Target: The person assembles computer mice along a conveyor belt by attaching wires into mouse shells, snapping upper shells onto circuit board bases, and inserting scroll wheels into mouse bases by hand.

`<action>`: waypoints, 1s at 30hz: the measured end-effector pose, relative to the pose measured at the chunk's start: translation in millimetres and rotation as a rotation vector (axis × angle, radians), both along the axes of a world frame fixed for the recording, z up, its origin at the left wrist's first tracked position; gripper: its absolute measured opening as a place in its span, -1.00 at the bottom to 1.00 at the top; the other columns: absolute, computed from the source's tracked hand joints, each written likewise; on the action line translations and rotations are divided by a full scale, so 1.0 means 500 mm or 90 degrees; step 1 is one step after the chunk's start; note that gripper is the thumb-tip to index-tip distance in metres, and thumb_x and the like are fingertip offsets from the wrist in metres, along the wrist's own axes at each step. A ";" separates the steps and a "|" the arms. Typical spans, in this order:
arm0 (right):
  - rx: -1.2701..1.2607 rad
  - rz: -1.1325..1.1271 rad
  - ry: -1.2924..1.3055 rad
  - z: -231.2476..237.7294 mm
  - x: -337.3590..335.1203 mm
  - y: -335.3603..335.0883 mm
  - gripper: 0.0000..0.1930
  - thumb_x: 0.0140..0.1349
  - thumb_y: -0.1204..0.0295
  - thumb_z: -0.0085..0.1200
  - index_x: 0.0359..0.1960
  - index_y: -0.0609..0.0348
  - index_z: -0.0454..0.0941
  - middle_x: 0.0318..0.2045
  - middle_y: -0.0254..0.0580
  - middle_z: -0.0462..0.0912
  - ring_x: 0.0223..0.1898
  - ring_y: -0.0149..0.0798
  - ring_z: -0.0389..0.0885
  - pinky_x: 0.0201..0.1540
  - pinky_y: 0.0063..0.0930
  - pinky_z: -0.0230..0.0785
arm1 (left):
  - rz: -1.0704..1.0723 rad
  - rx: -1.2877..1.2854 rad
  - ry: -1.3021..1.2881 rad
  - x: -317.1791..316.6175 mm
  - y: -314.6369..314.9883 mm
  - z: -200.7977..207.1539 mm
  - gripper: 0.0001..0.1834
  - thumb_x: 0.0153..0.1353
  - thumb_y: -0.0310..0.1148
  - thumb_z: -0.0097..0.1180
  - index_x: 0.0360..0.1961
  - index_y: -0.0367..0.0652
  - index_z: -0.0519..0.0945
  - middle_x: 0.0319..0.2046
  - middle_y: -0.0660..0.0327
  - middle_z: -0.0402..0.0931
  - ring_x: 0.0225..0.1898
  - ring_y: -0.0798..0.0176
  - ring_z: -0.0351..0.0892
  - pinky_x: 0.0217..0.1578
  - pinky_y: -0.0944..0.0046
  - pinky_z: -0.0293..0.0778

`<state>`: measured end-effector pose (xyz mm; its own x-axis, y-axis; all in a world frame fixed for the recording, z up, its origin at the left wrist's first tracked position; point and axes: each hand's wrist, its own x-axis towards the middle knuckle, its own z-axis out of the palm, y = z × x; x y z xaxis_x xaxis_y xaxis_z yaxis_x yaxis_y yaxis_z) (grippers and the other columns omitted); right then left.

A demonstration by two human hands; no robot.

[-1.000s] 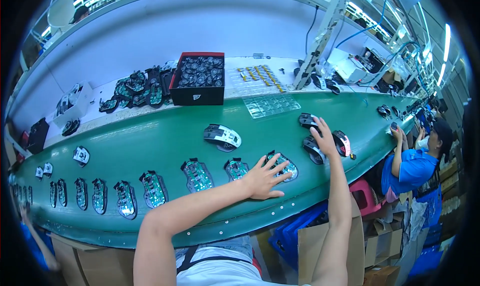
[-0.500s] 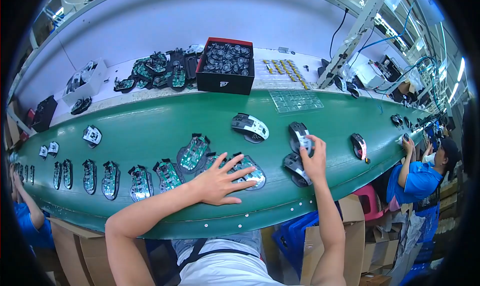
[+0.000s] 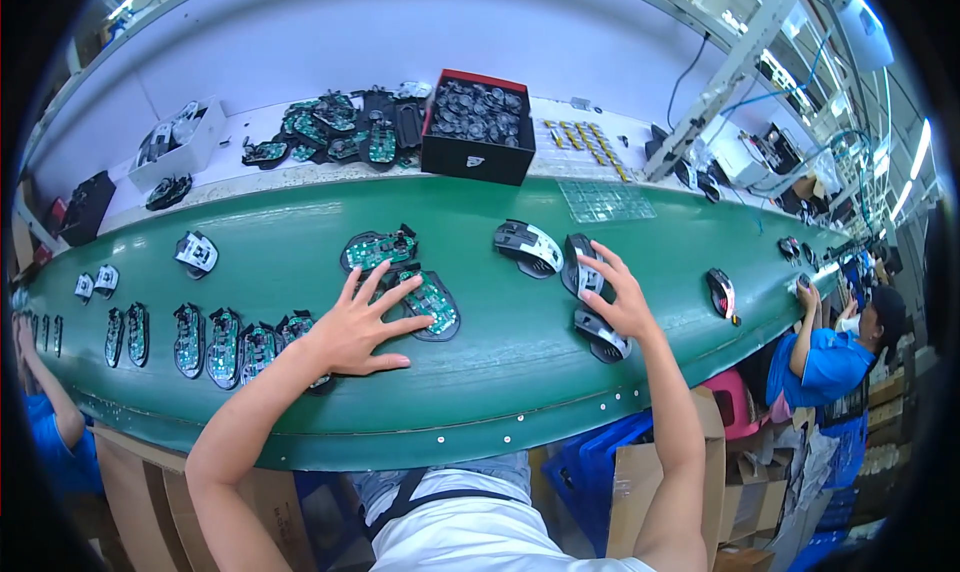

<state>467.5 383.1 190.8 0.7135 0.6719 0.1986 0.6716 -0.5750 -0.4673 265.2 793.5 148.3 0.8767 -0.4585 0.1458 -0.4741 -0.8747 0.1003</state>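
Note:
My left hand (image 3: pixel 365 322) lies with fingers spread over mouse bases carrying green circuit boards. Its fingertips touch one tilted base (image 3: pixel 430 305), and another base (image 3: pixel 380 249) sits just beyond them. Part of a further base is hidden under the palm. With thumb and fingers curved around its right side, my right hand (image 3: pixel 622 294) has hold of a black-and-white computer mouse (image 3: pixel 580 267). Just below that hand rests a second mouse (image 3: pixel 602 334). A third mouse (image 3: pixel 528 248) stands close on the left of the held one.
Several circuit-board bases (image 3: pixel 223 347) line the green conveyor belt (image 3: pixel 500 402) at left. A white mouse shell (image 3: pixel 197 254) lies behind them. Beyond the belt, a black box (image 3: pixel 475 159) holds dark round parts. A lone mouse (image 3: pixel 720 292) lies rightward, near a co-worker in blue (image 3: pixel 825 357).
My left hand has swept left, shifting and turning the circuit-board bases beneath it. My right hand has brought its mouse left, close beside the third one. The whole view has shifted slightly.

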 end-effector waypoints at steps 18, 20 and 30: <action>-0.155 0.163 -0.102 -0.027 0.566 0.615 -0.14 0.20 -0.29 0.08 0.31 0.19 0.45 0.11 0.21 0.62 0.18 0.19 0.56 0.24 -0.08 0.38 | -0.009 -0.368 -0.248 -0.073 -0.185 -0.062 -0.52 0.16 -0.28 0.24 0.13 -0.10 0.54 0.31 -0.03 0.34 0.35 -0.23 0.28 0.25 -0.25 0.30; -0.238 0.139 -0.071 -0.059 0.575 0.618 -0.27 0.26 -0.15 0.14 0.38 -0.07 0.41 0.11 0.13 0.64 0.15 0.07 0.61 0.21 -0.11 0.42 | -0.041 -0.410 -0.229 -0.044 -0.194 -0.085 -0.59 0.22 -0.33 0.14 0.07 -0.24 0.52 0.17 -0.06 0.40 0.29 -0.22 0.33 0.23 -0.18 0.34; -0.094 0.184 0.016 -0.212 0.676 0.716 -0.58 0.24 0.25 0.24 -0.01 0.34 0.59 -0.14 0.09 0.68 -0.10 0.06 0.65 0.01 -0.18 0.48 | -0.046 -0.623 -0.238 -0.057 -0.201 -0.131 -0.66 0.43 -0.10 0.06 -0.29 -0.19 0.53 -0.25 0.04 0.52 -0.20 -0.11 0.54 -0.22 -0.07 0.45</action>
<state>805.7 741.1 84.7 0.4931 0.8673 0.0686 0.8059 -0.4256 -0.4115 236.7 693.0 83.0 0.6753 -0.0432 0.7363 -0.6680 -0.4591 0.5857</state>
